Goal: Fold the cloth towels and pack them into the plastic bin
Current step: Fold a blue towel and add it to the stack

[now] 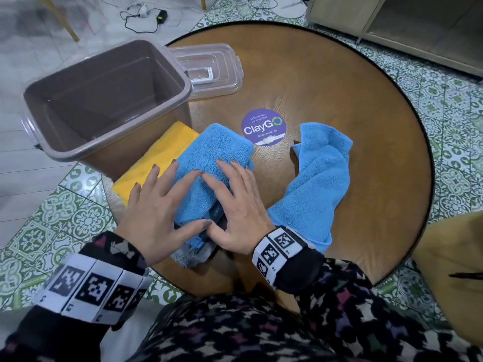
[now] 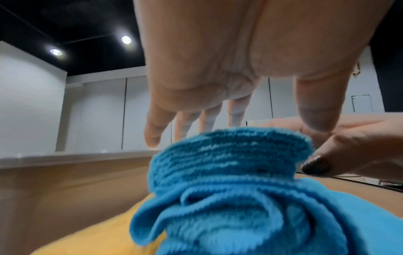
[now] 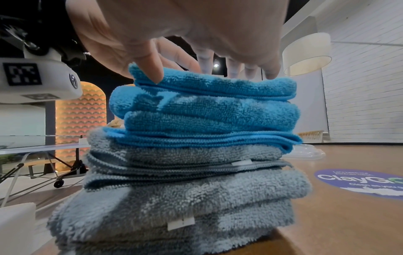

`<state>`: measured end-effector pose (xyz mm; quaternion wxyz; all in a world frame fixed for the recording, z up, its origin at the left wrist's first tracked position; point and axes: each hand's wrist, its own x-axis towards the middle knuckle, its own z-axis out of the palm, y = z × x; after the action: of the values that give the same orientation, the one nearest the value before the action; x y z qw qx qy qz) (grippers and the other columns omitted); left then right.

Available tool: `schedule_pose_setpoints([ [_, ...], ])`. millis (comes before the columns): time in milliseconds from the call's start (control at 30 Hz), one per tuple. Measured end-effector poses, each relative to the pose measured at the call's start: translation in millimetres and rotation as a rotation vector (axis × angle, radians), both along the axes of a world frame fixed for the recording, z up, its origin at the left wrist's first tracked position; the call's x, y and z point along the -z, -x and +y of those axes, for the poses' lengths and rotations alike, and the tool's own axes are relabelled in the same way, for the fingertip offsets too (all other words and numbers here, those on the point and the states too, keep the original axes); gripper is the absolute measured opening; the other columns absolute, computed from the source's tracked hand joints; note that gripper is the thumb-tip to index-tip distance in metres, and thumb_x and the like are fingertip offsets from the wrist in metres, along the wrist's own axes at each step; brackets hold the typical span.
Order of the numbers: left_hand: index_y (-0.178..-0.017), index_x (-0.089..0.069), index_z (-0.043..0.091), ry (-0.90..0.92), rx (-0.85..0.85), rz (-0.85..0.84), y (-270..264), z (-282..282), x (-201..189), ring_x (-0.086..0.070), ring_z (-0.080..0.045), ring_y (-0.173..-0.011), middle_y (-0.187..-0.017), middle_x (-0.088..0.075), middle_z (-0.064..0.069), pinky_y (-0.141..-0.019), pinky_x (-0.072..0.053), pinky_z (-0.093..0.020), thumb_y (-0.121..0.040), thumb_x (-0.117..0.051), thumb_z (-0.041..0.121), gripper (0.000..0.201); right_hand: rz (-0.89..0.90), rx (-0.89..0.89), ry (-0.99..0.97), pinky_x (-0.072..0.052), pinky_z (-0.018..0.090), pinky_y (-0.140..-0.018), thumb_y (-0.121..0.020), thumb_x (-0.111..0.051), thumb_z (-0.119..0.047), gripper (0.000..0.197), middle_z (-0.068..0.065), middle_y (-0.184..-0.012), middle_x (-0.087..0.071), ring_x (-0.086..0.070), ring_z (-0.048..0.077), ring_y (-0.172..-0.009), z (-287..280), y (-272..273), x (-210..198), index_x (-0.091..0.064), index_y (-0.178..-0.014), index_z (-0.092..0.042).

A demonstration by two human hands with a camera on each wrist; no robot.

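Note:
A folded blue towel (image 1: 214, 155) tops a stack near the table's front edge, lying on folded grey towels (image 3: 185, 198). Both hands lie flat on it with spread fingers: my left hand (image 1: 154, 205) on its left side, my right hand (image 1: 235, 202) on its right side. In the right wrist view the right fingertips (image 3: 152, 72) press the blue towel (image 3: 207, 107). A folded yellow towel (image 1: 154, 163) lies to the left of the stack. An unfolded blue towel (image 1: 316, 178) lies crumpled to the right. The brown plastic bin (image 1: 109, 142) stands with nothing inside at the table's left edge.
The bin's clear lid (image 1: 217, 71) lies behind the bin. A purple round sticker (image 1: 263, 127) marks the middle of the round wooden table (image 1: 339, 87). A tan seat (image 1: 449, 270) stands at the right, beyond the table's rim.

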<state>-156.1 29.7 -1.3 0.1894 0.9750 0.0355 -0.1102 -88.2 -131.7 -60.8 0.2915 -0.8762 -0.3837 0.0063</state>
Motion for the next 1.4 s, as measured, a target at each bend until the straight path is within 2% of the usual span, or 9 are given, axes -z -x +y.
schedule_pose_setpoints([
  [167,-0.134,-0.037,0.023,0.034,0.078,-0.28,0.1,-17.6,-13.7,-0.037,-0.043,-0.131,-0.141,-0.042,-0.018,-0.1,-0.037,-0.059,-0.078,-0.044,0.055,0.065,-0.014,0.0,-0.114,-0.022,0.055,-0.11,-0.075,-0.05,-0.044,0.067,0.018,-0.143,-0.037,-0.031,0.037,-0.134,-6.0,-2.3,-0.2,-0.04,-0.134,-0.014],
  [233,-0.125,-0.049,0.018,0.229,0.108,-0.415,-3.4,-32.5,-23.0,-0.049,-0.022,-0.121,-0.128,-0.055,-0.008,-0.102,-0.039,-0.028,-0.08,-0.051,0.041,0.051,-0.036,0.023,-0.241,-0.033,0.051,-0.104,-0.077,-0.052,-0.033,0.055,0.021,-0.13,-0.047,-0.043,0.036,-0.123,-15.2,-2.8,-0.8,-0.048,-0.125,-0.007],
  [333,-0.103,-0.064,0.016,0.469,0.142,-0.41,-10.5,-61.1,-26.8,-0.055,-0.001,-0.079,-0.087,-0.064,0.013,-0.072,-0.034,0.002,-0.08,-0.053,0.029,0.029,-0.041,0.153,-0.365,-0.044,0.037,-0.081,-0.078,-0.051,-0.021,0.028,0.016,-0.098,-0.055,-0.052,0.027,-0.092,-38.6,-5.5,0.9,-0.059,-0.097,-0.002],
  [467,-0.096,-0.062,0.03,0.62,0.171,-0.22,-13.4,-89.2,-2.6,-0.052,0.004,-0.065,-0.073,-0.06,0.013,-0.058,-0.032,0.0,-0.078,-0.051,0.031,0.021,0.033,0.339,-0.309,-0.044,0.035,-0.064,-0.075,-0.047,-0.016,0.015,0.006,-0.079,-0.053,-0.049,0.018,-0.073,-79.8,-12.1,15.5,-0.058,-0.08,-0.007],
  [733,-0.103,-0.053,0.034,0.609,-0.069,0.108,-28.7,-130.8,64.8,-0.062,-0.008,-0.061,-0.067,-0.067,0.008,-0.07,-0.051,-0.027,-0.082,-0.057,0.045,0.025,0.249,0.548,0.049,-0.04,0.033,-0.088,-0.081,-0.039,-0.05,0.055,0.008,-0.113,-0.051,-0.049,0.025,-0.104,-158.0,-0.9,40.8,-0.057,-0.118,-0.013],
  [933,-0.138,-0.025,0.042,0.751,-0.314,0.427,-38.9,-159.3,99.5,-0.062,-0.017,-0.079,-0.092,-0.062,0.003,-0.073,-0.051,-0.034,-0.092,-0.05,0.041,0.053,0.656,0.23,0.39,-0.043,0.035,-0.092,-0.089,-0.054,-0.036,0.037,0.001,-0.113,-0.044,-0.052,0.021,-0.104,-191.4,8.6,51.4,-0.05,-0.123,-0.022],
  [1067,-0.115,-0.06,0.026,0.694,-0.299,0.255,-51.1,-167.3,105.1,-0.064,-0.025,-0.09,-0.098,-0.067,-0.012,-0.085,-0.05,-0.04,-0.073,-0.073,0.035,0.044,0.691,0.114,0.362,-0.046,0.03,-0.087,-0.087,-0.057,-0.036,0.032,-0.003,-0.096,-0.059,-0.056,0.017,-0.089,-188.2,8.5,44.8,-0.057,-0.117,-0.024],
  [1200,-0.071,-0.07,0.037,0.882,-0.237,-0.013,-62.1,-170.3,85.4,-0.061,0.006,-0.067,-0.077,-0.071,0.012,-0.069,-0.048,-0.02,-0.071,-0.069,0.016,0.02,0.639,0.285,0.11,-0.05,0.033,-0.076,-0.08,-0.05,-0.035,0.022,-0.01,-0.072,-0.057,-0.054,0.016,-0.071,-188.5,3.2,40.2,-0.063,-0.092,-0.023],
  [1400,-0.128,-0.053,0.032,1.108,0.163,0.304,-61.7,-150.1,60.0,-0.053,-0.006,-0.118,-0.129,-0.057,0.012,-0.098,-0.043,-0.024,-0.067,-0.063,0.019,0.063,0.374,0.688,-0.2,-0.046,0.032,-0.086,-0.081,-0.057,-0.013,0.03,0.0,-0.108,-0.05,-0.056,0.018,-0.088,-208.9,-37.3,32.5,-0.059,-0.111,-0.015],
])
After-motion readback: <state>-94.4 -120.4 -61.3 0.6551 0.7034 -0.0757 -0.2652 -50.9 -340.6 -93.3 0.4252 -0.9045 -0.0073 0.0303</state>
